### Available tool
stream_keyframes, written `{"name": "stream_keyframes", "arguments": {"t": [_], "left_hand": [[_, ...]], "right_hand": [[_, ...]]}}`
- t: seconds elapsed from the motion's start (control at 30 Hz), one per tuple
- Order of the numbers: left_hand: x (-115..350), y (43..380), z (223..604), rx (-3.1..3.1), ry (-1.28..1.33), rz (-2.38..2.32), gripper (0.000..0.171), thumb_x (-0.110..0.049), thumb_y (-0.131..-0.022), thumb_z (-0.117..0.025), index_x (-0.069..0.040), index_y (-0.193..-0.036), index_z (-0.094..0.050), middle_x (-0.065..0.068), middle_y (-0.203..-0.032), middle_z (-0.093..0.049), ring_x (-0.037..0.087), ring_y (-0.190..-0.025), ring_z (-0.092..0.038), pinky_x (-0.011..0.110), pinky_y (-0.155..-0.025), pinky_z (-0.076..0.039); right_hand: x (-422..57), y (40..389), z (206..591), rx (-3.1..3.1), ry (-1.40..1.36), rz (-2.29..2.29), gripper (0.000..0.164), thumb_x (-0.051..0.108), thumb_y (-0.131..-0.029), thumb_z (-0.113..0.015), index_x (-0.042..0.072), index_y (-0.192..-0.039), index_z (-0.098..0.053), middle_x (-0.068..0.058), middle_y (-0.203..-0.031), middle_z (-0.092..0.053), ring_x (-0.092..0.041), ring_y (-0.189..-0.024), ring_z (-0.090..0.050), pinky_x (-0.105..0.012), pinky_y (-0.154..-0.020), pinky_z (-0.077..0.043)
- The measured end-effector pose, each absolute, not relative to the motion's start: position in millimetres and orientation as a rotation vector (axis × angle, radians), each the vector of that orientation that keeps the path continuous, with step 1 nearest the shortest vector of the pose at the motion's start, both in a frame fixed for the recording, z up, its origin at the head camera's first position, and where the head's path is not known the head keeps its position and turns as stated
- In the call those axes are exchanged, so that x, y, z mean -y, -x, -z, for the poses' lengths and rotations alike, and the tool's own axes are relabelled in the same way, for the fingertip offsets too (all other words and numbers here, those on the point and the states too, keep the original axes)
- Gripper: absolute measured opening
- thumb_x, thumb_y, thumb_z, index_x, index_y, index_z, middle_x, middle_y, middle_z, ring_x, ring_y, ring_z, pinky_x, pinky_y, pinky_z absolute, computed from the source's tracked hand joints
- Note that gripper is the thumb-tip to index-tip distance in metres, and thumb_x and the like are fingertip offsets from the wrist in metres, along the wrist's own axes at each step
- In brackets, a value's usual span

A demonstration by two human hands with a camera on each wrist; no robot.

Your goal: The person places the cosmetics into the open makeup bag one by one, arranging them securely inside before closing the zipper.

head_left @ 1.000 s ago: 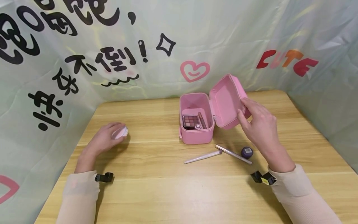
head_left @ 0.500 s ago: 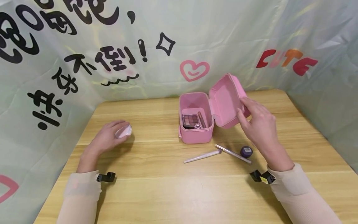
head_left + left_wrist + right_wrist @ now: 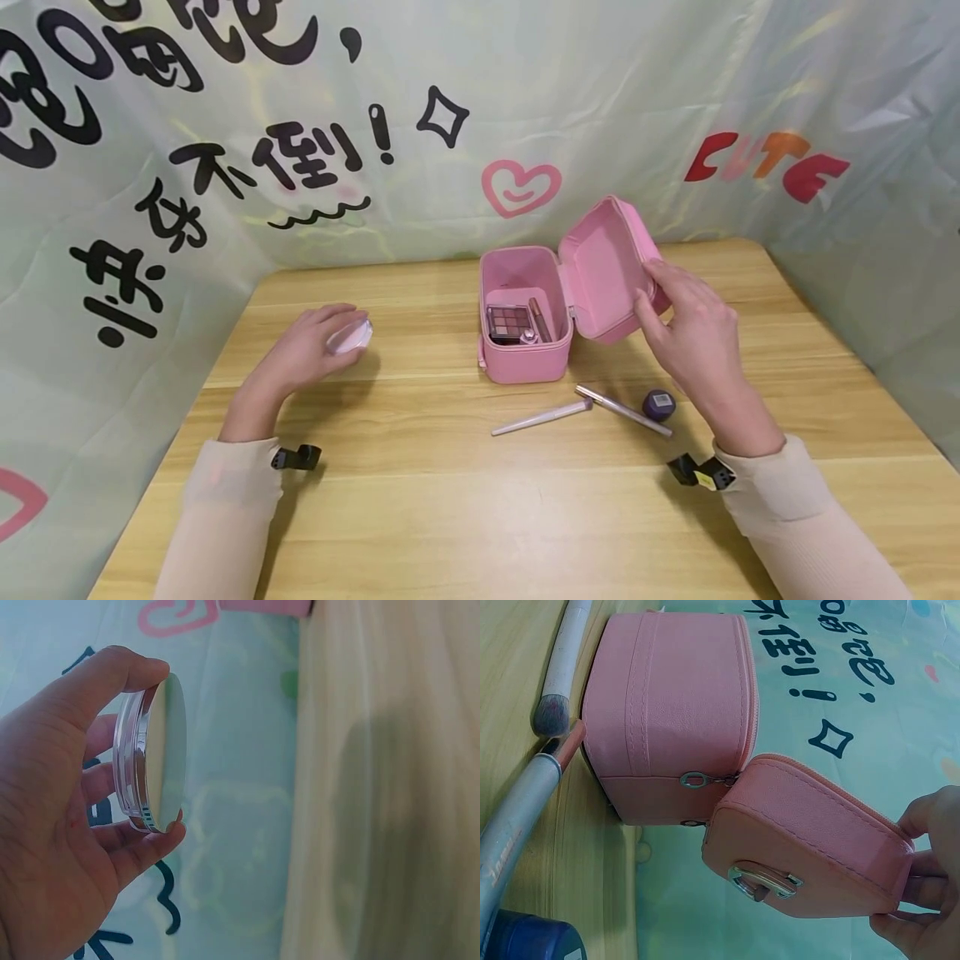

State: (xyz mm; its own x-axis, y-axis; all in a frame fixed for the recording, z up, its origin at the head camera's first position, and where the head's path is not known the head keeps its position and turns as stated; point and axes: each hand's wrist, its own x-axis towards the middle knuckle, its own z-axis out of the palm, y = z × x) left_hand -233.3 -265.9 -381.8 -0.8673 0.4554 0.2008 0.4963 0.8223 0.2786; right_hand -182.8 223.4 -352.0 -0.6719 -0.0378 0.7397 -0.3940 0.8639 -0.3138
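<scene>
Between thumb and fingers, my left hand (image 3: 307,346) grips a round compact (image 3: 154,754) by its rim, above the left part of the table. The compact has a clear, silvery edge and a mirror-like face. My right hand (image 3: 693,333) pinches the edge of the raised lid (image 3: 603,271) of a pink cosmetic case (image 3: 527,365). That lid leans to the right on its hinge; its metal handle fitting (image 3: 763,881) shows in the right wrist view. Inside the case lie an eyeshadow palette (image 3: 510,321), a slim dark tube (image 3: 539,320) and a small shiny-topped item (image 3: 528,337).
In front of the case, a makeup brush (image 3: 542,417) and a slim pen-like tube (image 3: 626,412) lie with their ends close together. A small dark blue jar (image 3: 659,404) stands near my right wrist. A printed cloth (image 3: 420,225) hangs behind the wooden table (image 3: 450,517).
My left hand has moved to the right and slightly away from me with the compact. My right hand has stayed on the lid, and the case has not moved.
</scene>
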Motion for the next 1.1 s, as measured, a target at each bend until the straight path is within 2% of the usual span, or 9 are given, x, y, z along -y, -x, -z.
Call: {"name": "stream_keyframes", "arguments": {"t": [0.43, 0.6, 0.87, 1.1], "left_hand": [[232, 248, 362, 2.878, 0.878, 0.429, 0.059, -0.037, -0.089, -0.07, -0.012, -0.14, -0.054, 0.013, -0.143, -0.049, 0.04, -0.127, -0.042, 0.055, -0.106, -0.034], [213, 255, 353, 2.854, 0.931, 0.409, 0.058, -0.038, -0.088, -0.069, -0.015, -0.14, -0.055, 0.011, -0.143, -0.049, 0.038, -0.127, -0.043, 0.052, -0.106, -0.036], [181, 268, 342, 2.831, 1.029, 0.366, 0.057, -0.04, -0.089, -0.065, -0.015, -0.139, -0.055, 0.016, -0.145, -0.047, 0.041, -0.13, -0.042, 0.052, -0.107, -0.035], [155, 275, 337, 2.817, 1.101, 0.343, 0.058, -0.042, -0.088, -0.065, -0.015, -0.139, -0.055, 0.015, -0.144, -0.048, 0.037, -0.129, -0.043, 0.049, -0.104, -0.038]], "right_hand": [[-222, 183, 355, 2.243, -0.328, -0.589, 0.037, 0.017, -0.09, -0.066, 0.001, -0.123, -0.067, -0.02, -0.119, -0.066, -0.04, -0.099, -0.065, -0.06, -0.067, -0.052], [-223, 184, 354, 2.232, -0.32, -0.584, 0.036, 0.018, -0.09, -0.065, 0.0, -0.121, -0.067, -0.021, -0.117, -0.067, -0.04, -0.098, -0.065, -0.06, -0.064, -0.051], [-224, 184, 354, 2.236, -0.32, -0.59, 0.035, 0.017, -0.09, -0.065, 0.001, -0.121, -0.067, -0.021, -0.115, -0.067, -0.038, -0.093, -0.065, -0.058, -0.063, -0.052], [-224, 184, 354, 2.239, -0.32, -0.589, 0.035, 0.017, -0.09, -0.065, 0.001, -0.121, -0.067, -0.02, -0.117, -0.067, -0.039, -0.099, -0.065, -0.059, -0.066, -0.052]]}}
